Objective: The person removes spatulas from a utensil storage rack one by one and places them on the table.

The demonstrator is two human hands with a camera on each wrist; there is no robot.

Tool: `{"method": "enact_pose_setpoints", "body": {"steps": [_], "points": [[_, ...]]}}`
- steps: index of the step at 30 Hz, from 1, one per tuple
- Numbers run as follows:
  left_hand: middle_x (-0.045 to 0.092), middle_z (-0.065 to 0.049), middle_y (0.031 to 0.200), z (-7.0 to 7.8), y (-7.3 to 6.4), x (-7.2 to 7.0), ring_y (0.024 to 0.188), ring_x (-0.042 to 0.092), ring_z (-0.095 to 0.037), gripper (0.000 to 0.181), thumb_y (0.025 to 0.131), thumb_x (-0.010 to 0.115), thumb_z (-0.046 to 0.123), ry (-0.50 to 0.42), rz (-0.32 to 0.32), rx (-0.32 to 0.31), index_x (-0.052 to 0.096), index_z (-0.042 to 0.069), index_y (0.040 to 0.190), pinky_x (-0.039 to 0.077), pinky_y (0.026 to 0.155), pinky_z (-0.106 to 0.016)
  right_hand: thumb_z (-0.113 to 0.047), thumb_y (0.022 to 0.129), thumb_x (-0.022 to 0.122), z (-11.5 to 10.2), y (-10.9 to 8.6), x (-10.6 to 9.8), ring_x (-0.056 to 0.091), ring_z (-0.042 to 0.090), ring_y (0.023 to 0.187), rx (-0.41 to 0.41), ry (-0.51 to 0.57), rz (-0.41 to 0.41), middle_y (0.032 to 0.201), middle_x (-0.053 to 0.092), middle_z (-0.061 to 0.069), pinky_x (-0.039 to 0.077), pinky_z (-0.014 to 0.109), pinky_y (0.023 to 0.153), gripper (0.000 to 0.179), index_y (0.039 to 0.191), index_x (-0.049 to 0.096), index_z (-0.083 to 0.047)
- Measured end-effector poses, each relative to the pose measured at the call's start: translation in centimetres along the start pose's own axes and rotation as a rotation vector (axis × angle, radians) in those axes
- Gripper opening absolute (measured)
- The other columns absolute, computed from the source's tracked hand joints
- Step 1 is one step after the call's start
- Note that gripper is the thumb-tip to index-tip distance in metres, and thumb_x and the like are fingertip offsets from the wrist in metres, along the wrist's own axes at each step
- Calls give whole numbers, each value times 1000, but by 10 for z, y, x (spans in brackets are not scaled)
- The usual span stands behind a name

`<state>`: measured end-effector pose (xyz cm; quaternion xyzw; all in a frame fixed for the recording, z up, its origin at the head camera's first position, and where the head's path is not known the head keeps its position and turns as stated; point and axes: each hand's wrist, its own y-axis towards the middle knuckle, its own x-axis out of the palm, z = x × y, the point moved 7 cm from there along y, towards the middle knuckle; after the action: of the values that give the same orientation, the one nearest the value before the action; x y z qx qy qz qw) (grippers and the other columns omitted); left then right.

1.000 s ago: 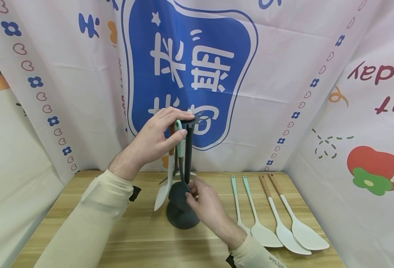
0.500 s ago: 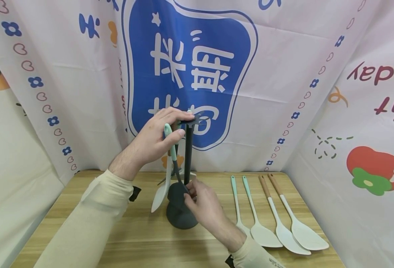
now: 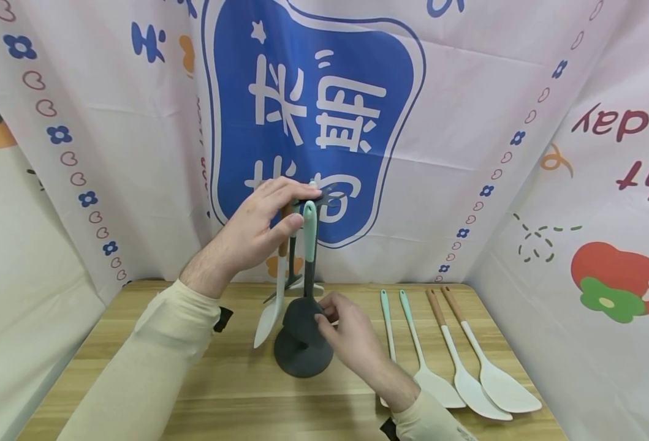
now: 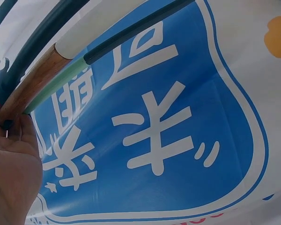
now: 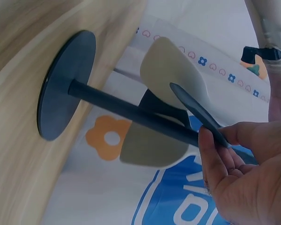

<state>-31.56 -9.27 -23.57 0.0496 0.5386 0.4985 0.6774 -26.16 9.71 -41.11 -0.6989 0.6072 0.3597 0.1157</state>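
Note:
A dark utensil rack stands upright on its round base (image 3: 299, 361). My left hand (image 3: 252, 223) rests on the rack's top, fingers stretched over it and thumb lower, beside the handles. In the left wrist view its fingertips are by a brown handle end (image 4: 25, 96). My right hand (image 3: 352, 334) pinches the dark head of a mint-handled spatula (image 3: 304, 315) between thumb and fingers. That spatula stands upright in front of the post, handle end near the rack's top. A white spatula with a brown handle (image 3: 269, 318) hangs on the rack's left side.
Further spatulas hang behind the post, partly hidden. To the right, two mint-handled white spatulas (image 3: 437, 390) and two brown-handled ones (image 3: 506, 386) lie on the wooden table (image 3: 225, 398). Printed cloth (image 3: 467, 92) encloses the table's back and sides.
The mint handle's top swung left, then right to the front of the post. My right hand moved slightly right with it. The hanging white spatula swayed left and back; my left hand stayed put.

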Motion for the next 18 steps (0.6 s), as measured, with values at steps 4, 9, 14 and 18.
{"method": "enact_pose_setpoints", "body": {"steps": [4,9,14,18], "points": [[66,-4,163,1,0,0,130,58,-27,57,120,48,60,-1,4,-4,67,30,165,51,114,-61,-7,112,76,6,-2,-9,75,11,95,18,6,-3,103,79,2,69,25,83,8,119,77,-8],[65,-5,168,1,1,0,156,56,-30,46,123,50,39,2,14,1,67,27,164,45,134,-68,-6,112,76,14,-5,-19,74,11,95,28,-4,-6,105,79,3,68,25,83,8,120,77,-7],[65,-5,168,3,2,0,164,53,-31,44,124,47,32,1,19,8,68,24,163,39,141,-67,-5,112,75,25,-8,-25,74,12,95,47,-1,-7,105,79,3,68,24,83,8,120,76,-6],[66,-5,168,2,2,1,164,54,-30,44,125,47,30,4,20,3,68,23,163,39,142,-66,-5,112,76,35,-11,-30,74,11,95,73,-12,-1,104,79,2,68,25,83,8,119,76,-7]]}}
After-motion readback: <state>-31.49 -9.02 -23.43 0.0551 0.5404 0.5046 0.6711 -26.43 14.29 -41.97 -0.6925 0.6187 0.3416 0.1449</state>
